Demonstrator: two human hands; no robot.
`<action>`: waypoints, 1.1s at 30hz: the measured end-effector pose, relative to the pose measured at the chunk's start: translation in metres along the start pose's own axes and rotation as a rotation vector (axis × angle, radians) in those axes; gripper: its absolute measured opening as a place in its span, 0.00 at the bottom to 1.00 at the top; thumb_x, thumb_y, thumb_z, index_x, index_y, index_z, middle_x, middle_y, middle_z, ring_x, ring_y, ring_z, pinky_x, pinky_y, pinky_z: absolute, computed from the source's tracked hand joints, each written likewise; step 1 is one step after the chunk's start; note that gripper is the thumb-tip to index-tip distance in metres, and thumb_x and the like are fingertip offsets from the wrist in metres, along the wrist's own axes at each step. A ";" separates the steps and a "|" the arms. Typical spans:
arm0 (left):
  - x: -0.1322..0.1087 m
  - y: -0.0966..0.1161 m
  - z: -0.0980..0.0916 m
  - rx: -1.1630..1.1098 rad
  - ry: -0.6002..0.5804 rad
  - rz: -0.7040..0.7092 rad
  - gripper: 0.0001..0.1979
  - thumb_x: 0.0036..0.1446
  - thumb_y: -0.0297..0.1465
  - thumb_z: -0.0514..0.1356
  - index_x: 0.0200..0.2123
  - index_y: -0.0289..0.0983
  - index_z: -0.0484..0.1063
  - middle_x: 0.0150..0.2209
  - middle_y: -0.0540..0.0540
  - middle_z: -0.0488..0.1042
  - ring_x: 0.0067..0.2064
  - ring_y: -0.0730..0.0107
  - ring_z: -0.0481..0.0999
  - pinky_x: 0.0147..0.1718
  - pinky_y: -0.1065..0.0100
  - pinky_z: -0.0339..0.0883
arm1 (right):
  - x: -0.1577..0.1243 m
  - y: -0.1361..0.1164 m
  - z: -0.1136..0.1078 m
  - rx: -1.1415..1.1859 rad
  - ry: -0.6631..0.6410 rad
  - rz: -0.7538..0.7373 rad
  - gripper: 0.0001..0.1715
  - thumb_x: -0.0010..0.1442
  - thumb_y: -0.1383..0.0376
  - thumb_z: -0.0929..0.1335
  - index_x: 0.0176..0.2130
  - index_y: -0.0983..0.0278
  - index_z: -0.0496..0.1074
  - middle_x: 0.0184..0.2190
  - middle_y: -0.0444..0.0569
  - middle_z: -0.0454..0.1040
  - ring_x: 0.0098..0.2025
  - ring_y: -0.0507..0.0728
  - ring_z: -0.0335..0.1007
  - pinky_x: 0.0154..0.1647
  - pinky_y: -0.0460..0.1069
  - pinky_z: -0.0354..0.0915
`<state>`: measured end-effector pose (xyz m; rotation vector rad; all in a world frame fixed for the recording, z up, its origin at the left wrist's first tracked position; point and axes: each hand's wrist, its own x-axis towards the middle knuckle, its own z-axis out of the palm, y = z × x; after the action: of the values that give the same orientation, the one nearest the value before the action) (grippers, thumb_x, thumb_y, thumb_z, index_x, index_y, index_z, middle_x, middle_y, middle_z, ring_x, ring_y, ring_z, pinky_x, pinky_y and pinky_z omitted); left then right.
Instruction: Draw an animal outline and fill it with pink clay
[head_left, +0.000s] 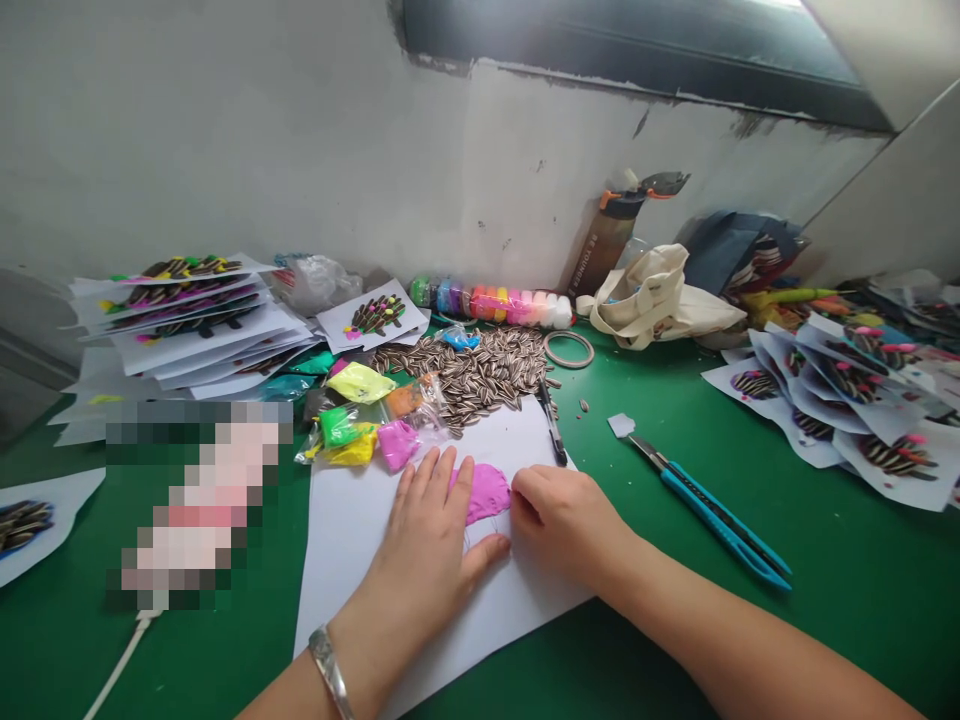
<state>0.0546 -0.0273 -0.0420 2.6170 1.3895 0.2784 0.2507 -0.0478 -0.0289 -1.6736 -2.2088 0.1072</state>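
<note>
You're at a green worktable (840, 610) against a grey-white wall (225, 130), and everything here is placed around the white paper sheet (360, 590) in front of you. Well beyond the sheet, by the wall, stand a brown water bottle (604, 238), a cream cloth bag (652, 300) and a row of colored clay tubs (487, 304). Fanned piles of paper sheets (187, 325) decorated with striped sunflower seeds lie to the far left of the sheet, and more (847, 400) lie to its far right. Just past the sheet's far edge spreads a heap of sunflower seeds (465, 375), with plastic bags of colored clay (352, 440) at the sheet's far left corner. A blue utility knife (720, 515) lies to the right of the sheet, and a slim black tool (553, 425) lies at its far right corner. On the sheet, a flat patch of pink clay (484, 492) sits between your hands. Your left hand (424, 560), with a silver bangle (330, 660) on the wrist, lies open and flat, its fingers spread just beside the clay. Your right hand (562, 520) is curled against the clay's right edge, and I can't tell whether it's gripping anything.
</note>
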 end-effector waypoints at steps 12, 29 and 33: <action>0.000 0.002 -0.002 0.007 -0.025 -0.012 0.39 0.57 0.51 0.55 0.64 0.34 0.57 0.66 0.34 0.55 0.67 0.43 0.51 0.62 0.44 0.49 | 0.001 0.002 -0.008 0.234 -0.188 0.142 0.08 0.55 0.73 0.62 0.28 0.62 0.64 0.23 0.41 0.67 0.24 0.50 0.59 0.26 0.45 0.50; 0.000 0.002 -0.002 0.022 -0.051 -0.020 0.39 0.58 0.51 0.55 0.65 0.33 0.56 0.67 0.34 0.54 0.67 0.43 0.50 0.62 0.43 0.49 | 0.004 -0.004 -0.009 0.225 -0.247 0.168 0.09 0.53 0.75 0.62 0.27 0.62 0.59 0.21 0.40 0.63 0.23 0.49 0.57 0.26 0.44 0.49; 0.001 0.003 -0.005 0.029 -0.069 -0.025 0.39 0.58 0.51 0.55 0.65 0.33 0.56 0.67 0.33 0.53 0.67 0.42 0.50 0.62 0.43 0.49 | 0.004 -0.004 -0.009 0.222 -0.230 0.163 0.08 0.54 0.74 0.62 0.27 0.62 0.59 0.21 0.40 0.63 0.23 0.49 0.57 0.25 0.44 0.48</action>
<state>0.0566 -0.0275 -0.0366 2.6037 1.4128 0.1651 0.2488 -0.0468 -0.0184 -1.7860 -2.1199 0.5929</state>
